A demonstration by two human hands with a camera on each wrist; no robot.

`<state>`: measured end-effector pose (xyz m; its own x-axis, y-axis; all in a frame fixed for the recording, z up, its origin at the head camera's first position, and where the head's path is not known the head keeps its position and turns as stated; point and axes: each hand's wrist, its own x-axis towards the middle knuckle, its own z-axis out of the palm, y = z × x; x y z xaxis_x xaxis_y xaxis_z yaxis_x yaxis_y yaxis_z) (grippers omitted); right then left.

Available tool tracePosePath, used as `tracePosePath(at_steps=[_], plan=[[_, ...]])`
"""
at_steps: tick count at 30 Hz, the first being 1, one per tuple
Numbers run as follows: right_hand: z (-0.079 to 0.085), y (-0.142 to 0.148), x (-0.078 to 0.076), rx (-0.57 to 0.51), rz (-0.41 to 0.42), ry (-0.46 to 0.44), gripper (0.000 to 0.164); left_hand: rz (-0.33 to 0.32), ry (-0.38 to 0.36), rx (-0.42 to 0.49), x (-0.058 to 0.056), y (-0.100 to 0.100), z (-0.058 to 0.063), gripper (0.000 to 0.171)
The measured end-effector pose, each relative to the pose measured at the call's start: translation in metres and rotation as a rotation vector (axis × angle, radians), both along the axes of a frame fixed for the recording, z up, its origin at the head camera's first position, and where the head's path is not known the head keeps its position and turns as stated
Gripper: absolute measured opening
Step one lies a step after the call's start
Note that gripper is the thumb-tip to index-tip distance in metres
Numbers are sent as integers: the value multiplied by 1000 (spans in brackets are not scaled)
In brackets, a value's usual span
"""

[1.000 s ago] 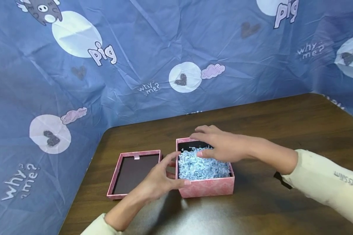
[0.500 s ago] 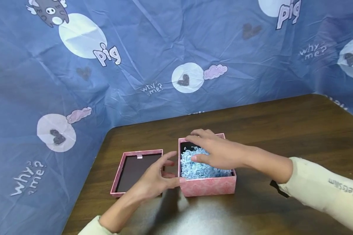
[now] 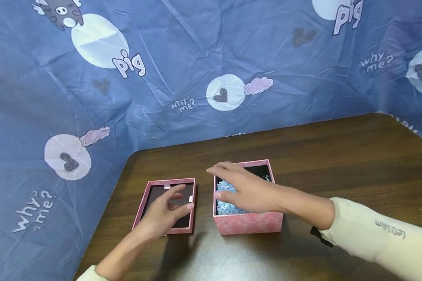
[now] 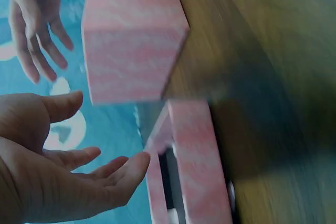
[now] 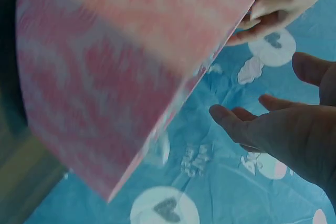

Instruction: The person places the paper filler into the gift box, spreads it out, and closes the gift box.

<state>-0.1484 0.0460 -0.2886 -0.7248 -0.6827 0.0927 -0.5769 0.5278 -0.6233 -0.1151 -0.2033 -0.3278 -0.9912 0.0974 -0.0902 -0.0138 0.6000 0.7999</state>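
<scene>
A pink patterned box (image 3: 249, 223) stands without its lid on the wooden table, holding light-blue shredded paper (image 3: 226, 207). My right hand (image 3: 246, 190) is over the box's opening, fingers spread and pointing left; it hides much of the paper. In the right wrist view that hand (image 5: 283, 124) holds nothing and appears apart from the box wall (image 5: 100, 77). To the left lies the pink lid (image 3: 180, 231), dark inside face up, with small pale tabs at its rim. Above it is my left hand (image 3: 160, 214), fingers loosely bent around nothing, as the left wrist view also shows.
The brown wooden table (image 3: 337, 164) extends to the right and behind the box. A blue printed cloth (image 3: 183, 47) hangs along the table's back and left sides. A gap of bare table separates lid and box.
My left hand has left the box's left side and moved left over the lid. My right hand has shifted slightly left and down across the box, uncovering its back right corner.
</scene>
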Motion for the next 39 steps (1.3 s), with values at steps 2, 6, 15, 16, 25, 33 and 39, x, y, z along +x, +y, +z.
tracePosePath(at_steps=[2,6,15,16,25,33,39], plan=[[-2,-6,3,-29,3,-21,60,30,30,-75,-1,-9,0,56],[-6,-19,9,-76,28,-44,58,55,139,-223,-6,-27,-1,55],[-14,-41,22,-124,117,-112,63,199,258,-472,-18,-63,-5,55],[-14,-42,23,-118,124,-123,64,207,248,-476,-18,-66,-6,56],[-27,-62,38,-26,185,-185,73,233,112,-515,-20,-78,-8,63],[-40,-83,50,73,110,-241,81,230,6,-572,-22,-85,-15,72],[-56,-98,55,82,-56,-196,87,219,-38,-585,-22,-86,-17,75]])
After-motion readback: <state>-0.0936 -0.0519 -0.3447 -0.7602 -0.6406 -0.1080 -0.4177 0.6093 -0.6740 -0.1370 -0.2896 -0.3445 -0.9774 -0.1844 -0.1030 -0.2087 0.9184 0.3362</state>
